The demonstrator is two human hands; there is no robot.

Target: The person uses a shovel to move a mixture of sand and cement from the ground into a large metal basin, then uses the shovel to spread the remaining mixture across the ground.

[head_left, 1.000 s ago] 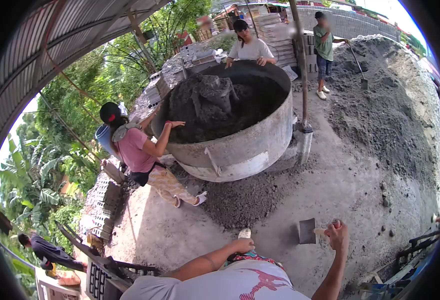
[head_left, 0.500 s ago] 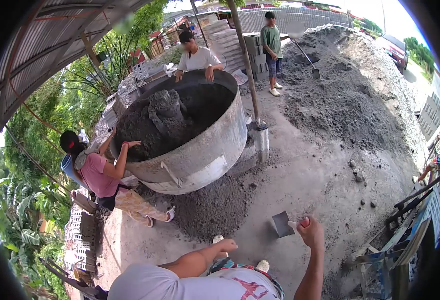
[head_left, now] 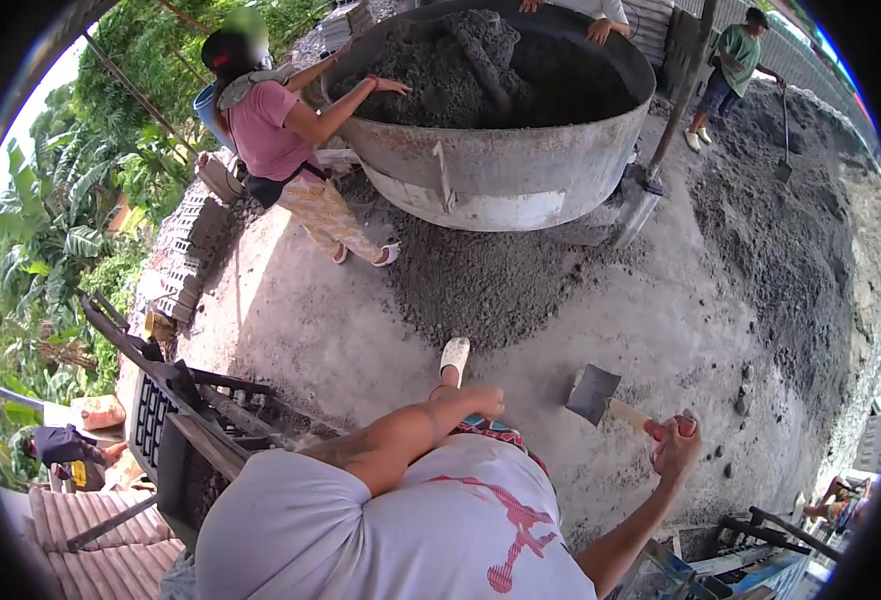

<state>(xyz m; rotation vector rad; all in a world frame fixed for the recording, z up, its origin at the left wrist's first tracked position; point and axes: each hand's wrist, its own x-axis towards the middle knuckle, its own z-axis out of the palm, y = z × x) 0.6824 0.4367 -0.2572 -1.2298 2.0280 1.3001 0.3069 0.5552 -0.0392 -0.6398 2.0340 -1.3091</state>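
My right hand (head_left: pixel 675 442) is wrapped around the red grip of a short-handled shovel (head_left: pixel 593 394). Its flat dark-grey blade and pale shaft point left, above the concrete ground. In front of my waist, my left hand (head_left: pixel 488 402) looks loosely closed, with nothing visible in it. Ahead of my foot, a pile of grey sand mix (head_left: pixel 490 275) spreads over the ground beneath a large round metal mixer pan (head_left: pixel 500 165). Dark mix (head_left: pixel 430 75) fills part of the pan around its central hub.
A person in a pink shirt (head_left: pixel 265 125) leans on the pan's left side; another's hands rest on its far rim. A person with a shovel stands beside the big sand heap (head_left: pixel 785 225). A post (head_left: pixel 685 90) stands right of the pan, wooden frames (head_left: pixel 210 430) lower left.
My view has tilted down and turned, so the pan sits higher in view. One foot has come forward towards the pile. The shovel stays in my right hand.
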